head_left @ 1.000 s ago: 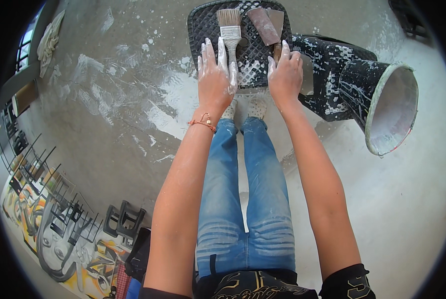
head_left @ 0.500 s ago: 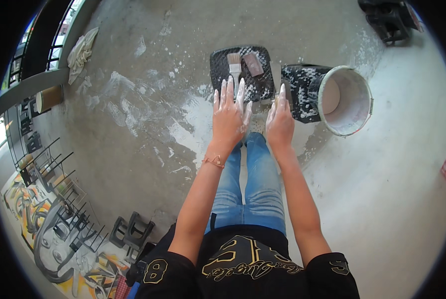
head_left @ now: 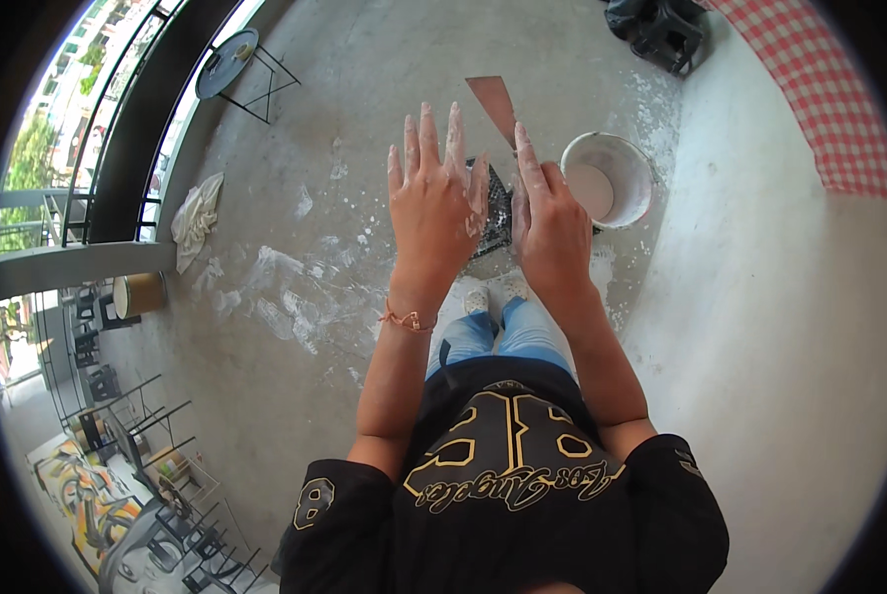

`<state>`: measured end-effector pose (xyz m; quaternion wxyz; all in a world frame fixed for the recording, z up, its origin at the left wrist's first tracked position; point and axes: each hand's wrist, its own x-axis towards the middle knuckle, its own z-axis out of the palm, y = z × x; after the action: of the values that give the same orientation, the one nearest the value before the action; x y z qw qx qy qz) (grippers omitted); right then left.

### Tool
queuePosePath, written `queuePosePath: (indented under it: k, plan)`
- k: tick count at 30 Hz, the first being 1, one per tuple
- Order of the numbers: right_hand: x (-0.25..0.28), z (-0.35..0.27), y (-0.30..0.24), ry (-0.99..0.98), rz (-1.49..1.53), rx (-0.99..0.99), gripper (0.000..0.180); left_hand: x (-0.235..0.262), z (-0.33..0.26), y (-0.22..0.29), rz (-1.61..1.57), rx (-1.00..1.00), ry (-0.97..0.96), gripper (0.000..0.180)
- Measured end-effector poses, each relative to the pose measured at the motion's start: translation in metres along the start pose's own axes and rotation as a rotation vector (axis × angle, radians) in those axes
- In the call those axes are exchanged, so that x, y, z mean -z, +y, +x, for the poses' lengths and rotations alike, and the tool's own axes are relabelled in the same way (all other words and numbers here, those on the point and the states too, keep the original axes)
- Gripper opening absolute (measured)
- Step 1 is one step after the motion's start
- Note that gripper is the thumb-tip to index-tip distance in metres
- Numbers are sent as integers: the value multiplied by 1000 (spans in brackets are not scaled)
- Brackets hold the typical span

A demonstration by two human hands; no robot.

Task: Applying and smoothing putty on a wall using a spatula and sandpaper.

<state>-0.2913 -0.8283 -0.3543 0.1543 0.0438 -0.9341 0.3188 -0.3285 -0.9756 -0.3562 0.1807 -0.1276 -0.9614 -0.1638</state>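
My left hand (head_left: 431, 220), its fingers spread and smeared with white, is held up with nothing in it. Close by on the right, my right hand (head_left: 554, 230) is closed around a putty knife, its index finger stretched along the tool. The knife's reddish-brown blade (head_left: 493, 103) points up and away from me; the handle is mostly hidden by the hand. Below and between the hands shows part of a black stool top (head_left: 496, 213) with white splashes. A white bucket (head_left: 635, 168) with pale paint or plaster inside stands just beyond the right hand.
White-spattered grey floor (head_left: 285, 297) lies to the left, and a pale wall (head_left: 760, 327) rises on the right. A red-checked cloth (head_left: 815, 89) hangs at upper right near black stools (head_left: 661, 32). Far left are a rag (head_left: 198, 220) and a small round table (head_left: 227, 65).
I have risen, so the floor, stool and bucket look farther away. Both hands have lifted above the stool, and the putty knife blade now stands out beyond my right hand. The brush is hidden.
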Motion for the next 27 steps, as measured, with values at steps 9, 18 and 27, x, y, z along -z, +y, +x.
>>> queuePosePath:
  k: [9,18,27]
  plan:
    - [101,-34,-37,161,-47,-73,54,72,4,73,-39,-233,106,61]
    - [187,-97,-15,458,-205,-56,61,79,-11,161,-213,-458,156,60]
    - [271,-192,5,586,-326,-268,53,87,-55,276,-328,-750,253,56]
